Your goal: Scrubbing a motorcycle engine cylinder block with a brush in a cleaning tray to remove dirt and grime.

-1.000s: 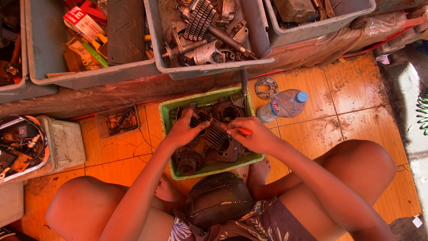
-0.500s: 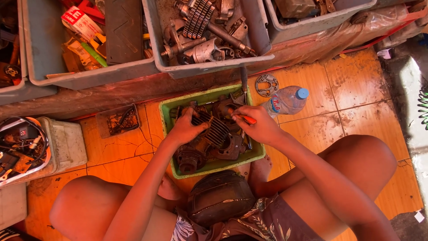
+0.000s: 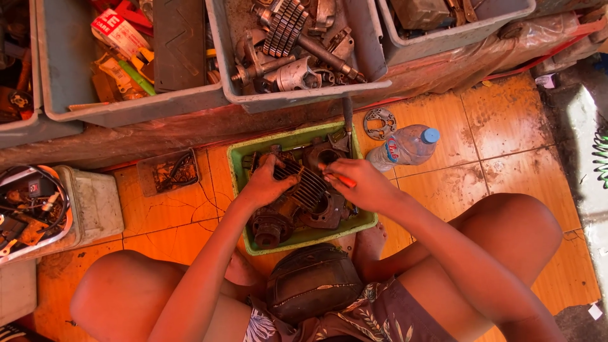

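Note:
A greasy finned engine block point(image 3: 310, 193) lies in a green plastic tray point(image 3: 244, 152) on the orange tiled floor between my knees. My left hand point(image 3: 269, 183) grips the block's left side, fingers over the fins. My right hand point(image 3: 361, 185) holds an orange-handled tool point(image 3: 337, 177), its tip at the block's upper part near a round opening. Other dark engine parts fill the lower left of the tray.
Grey bins of metal gears and shafts point(image 3: 297, 44) and of boxes point(image 3: 126, 44) line the top. A plastic water bottle point(image 3: 405, 145) and a metal gasket point(image 3: 380, 122) lie right of the tray. A white container of wires point(image 3: 38, 209) sits at left, a dark bag point(image 3: 313, 282) in my lap.
Both hands have stayed on the engine block; the right hand with the orange tool shifted slightly across the top of the block.

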